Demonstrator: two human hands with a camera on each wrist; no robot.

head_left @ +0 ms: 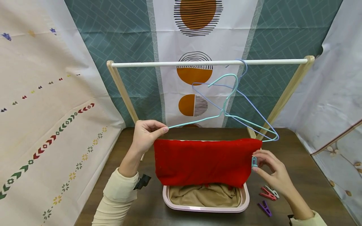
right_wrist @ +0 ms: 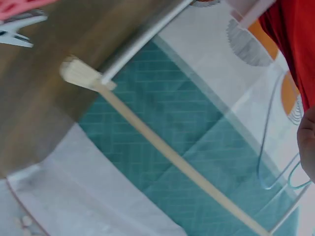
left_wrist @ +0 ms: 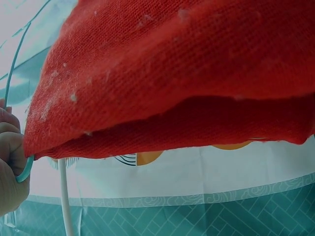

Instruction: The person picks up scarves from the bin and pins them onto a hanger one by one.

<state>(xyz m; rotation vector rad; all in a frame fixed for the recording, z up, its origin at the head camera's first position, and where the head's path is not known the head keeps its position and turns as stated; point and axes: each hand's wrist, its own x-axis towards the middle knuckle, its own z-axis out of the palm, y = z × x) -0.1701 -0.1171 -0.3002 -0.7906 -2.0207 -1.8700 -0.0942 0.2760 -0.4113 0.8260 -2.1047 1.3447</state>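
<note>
My left hand [head_left: 147, 133] grips the left corner of a mint-green clothes hanger [head_left: 195, 121] between thumb and fingers. A red knit cloth [head_left: 206, 161] hangs folded over the hanger's lower bar, which it hides. In the left wrist view the cloth [left_wrist: 172, 88] fills the upper part, and the hanger's curved end shows at the hand [left_wrist: 10, 162]. At the cloth's right edge my right hand [head_left: 272, 169] pinches a teal clothespin [head_left: 254, 161] between thumb and fingers. Only part of this hand [right_wrist: 307, 142] enters the right wrist view, and the clothespin is out of sight there.
A blue hanger [head_left: 255, 108] hangs from the white rod [head_left: 169, 64] of a wooden-legged rack, behind the mint one. Under the cloth stands a pink basin [head_left: 206, 208] with brown fabric [head_left: 203, 196] inside. Red [head_left: 268, 193], white [head_left: 272, 191] and purple [head_left: 265, 208] clothespins lie at right.
</note>
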